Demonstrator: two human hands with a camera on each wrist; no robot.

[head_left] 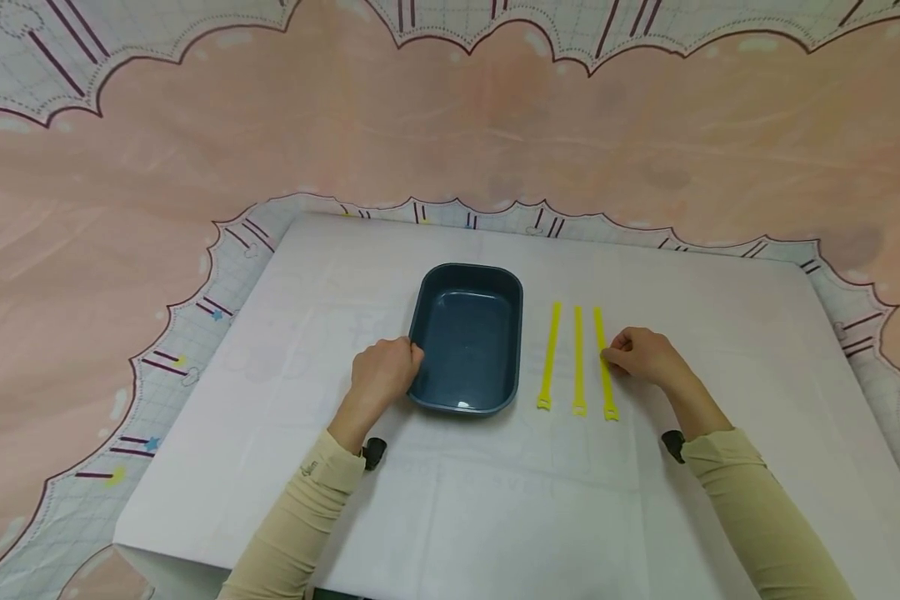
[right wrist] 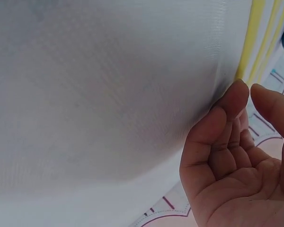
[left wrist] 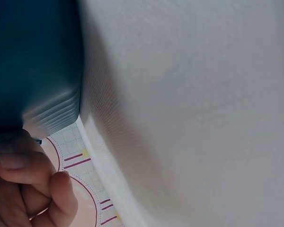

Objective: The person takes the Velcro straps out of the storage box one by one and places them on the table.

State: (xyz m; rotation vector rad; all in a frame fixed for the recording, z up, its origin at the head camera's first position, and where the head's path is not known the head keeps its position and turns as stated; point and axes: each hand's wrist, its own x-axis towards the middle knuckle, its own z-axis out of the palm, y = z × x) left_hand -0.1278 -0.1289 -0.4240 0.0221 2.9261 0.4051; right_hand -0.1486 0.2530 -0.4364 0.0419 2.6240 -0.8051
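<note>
A dark blue rectangular dish (head_left: 465, 350) sits on the white-covered table; my left hand (head_left: 386, 369) grips its left rim. In the left wrist view the curled fingers of my left hand (left wrist: 28, 184) are against the ribbed side of the dish (left wrist: 42, 56). Three yellow cable straps lie side by side right of the dish: a left strap (head_left: 550, 354), a middle strap (head_left: 578, 358) and a right strap (head_left: 607, 387). My right hand (head_left: 647, 357) touches the right strap at its middle. In the right wrist view, a small gap separates thumb and forefinger beside that strap (right wrist: 250, 38).
The white table cover (head_left: 495, 508) extends around the dish and straps. Beyond the table edges lies a peach and white patterned cloth (head_left: 450, 125). A small black camera sits at each wrist, the left one (head_left: 374, 452) and the right one (head_left: 673, 445).
</note>
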